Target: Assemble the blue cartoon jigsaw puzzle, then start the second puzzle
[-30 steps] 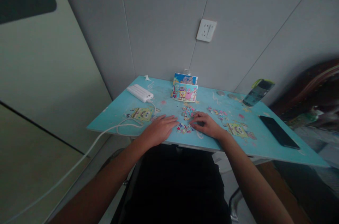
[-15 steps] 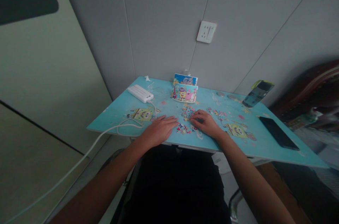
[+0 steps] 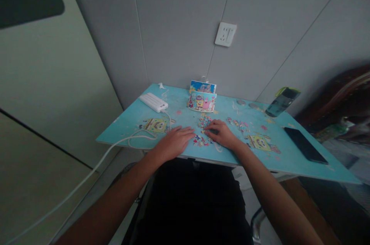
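Note:
Small colourful jigsaw puzzle pieces lie in loose clusters on the light-blue table. One cluster [image 3: 203, 121] is just beyond my right hand, and a nearer cluster [image 3: 200, 141] lies between my two hands. My left hand [image 3: 177, 139] rests flat on the tabletop, fingers stretched toward the pieces, holding nothing. Over the middle of the pieces, my right hand [image 3: 220, 134] has thumb and forefinger drawn together at a small puzzle piece [image 3: 203, 131]; the fingers partly hide it. Further pieces [image 3: 238, 124] are scattered to the right of that hand.
Behind the pieces stands a folded cartoon picture card [image 3: 201, 102]. A white power bank [image 3: 153, 102] with a cable [image 3: 115, 144] lies left. To the right are a bottle [image 3: 281, 102] and a black phone [image 3: 305, 144]. The table [image 3: 185, 156] meets the wall.
My right hand has shifted slightly left across the pieces, its fingertips now nearer my left hand. The left hand stays in place.

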Tool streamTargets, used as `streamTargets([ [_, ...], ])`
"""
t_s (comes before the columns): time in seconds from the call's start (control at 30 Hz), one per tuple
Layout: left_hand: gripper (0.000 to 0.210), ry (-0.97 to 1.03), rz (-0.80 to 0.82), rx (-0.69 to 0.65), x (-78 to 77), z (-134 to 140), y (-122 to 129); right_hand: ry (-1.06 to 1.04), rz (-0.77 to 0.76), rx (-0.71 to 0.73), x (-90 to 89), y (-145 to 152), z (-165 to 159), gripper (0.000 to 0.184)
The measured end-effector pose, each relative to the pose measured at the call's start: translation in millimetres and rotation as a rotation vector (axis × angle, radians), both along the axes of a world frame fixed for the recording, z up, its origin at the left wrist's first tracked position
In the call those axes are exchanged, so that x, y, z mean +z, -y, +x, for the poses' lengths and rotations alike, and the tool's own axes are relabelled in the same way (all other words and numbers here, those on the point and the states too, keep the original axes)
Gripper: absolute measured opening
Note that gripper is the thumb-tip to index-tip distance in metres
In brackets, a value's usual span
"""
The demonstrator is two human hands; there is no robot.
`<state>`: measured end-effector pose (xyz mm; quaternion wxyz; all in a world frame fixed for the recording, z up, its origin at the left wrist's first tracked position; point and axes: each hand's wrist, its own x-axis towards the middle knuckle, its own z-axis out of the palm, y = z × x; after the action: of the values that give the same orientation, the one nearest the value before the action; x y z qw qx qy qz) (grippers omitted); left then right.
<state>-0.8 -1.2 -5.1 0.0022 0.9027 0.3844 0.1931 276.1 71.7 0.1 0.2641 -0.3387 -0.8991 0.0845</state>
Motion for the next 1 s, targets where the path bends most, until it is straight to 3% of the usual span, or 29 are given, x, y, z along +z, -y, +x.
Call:
streamTargets([
  [0.2,0.043,-0.005,-0.005,0.001,1.0,0,0,-0.026,-0.02,0.006,5.0,4,-1,0.013],
  [0.37,0.044,-0.005,-0.002,-0.001,-1.0,-1,0,-0.092,-0.152,-0.078,8.6,10,-3,0.012],
  [0.47,0.045,-0.006,-0.002,-0.004,-2.4,-1,-1,-0.143,-0.145,-0.224,9.0,6,4,0.02],
  [0.73,0.046,-0.001,0.0,-0.006,-5.8,-2,-3,-0.225,-0.025,-0.892,10.5,-23,75,0.035],
  [0.83,0.046,-0.001,0.003,-0.009,-5.7,-2,-3,-0.185,-0.038,-1.001,7.0,-28,90,0.033],
  [1.0,0.048,-0.008,0.008,-0.003,-5.8,-1,-3,-0.104,-0.097,-1.035,0.0,-39,88,0.028],
])
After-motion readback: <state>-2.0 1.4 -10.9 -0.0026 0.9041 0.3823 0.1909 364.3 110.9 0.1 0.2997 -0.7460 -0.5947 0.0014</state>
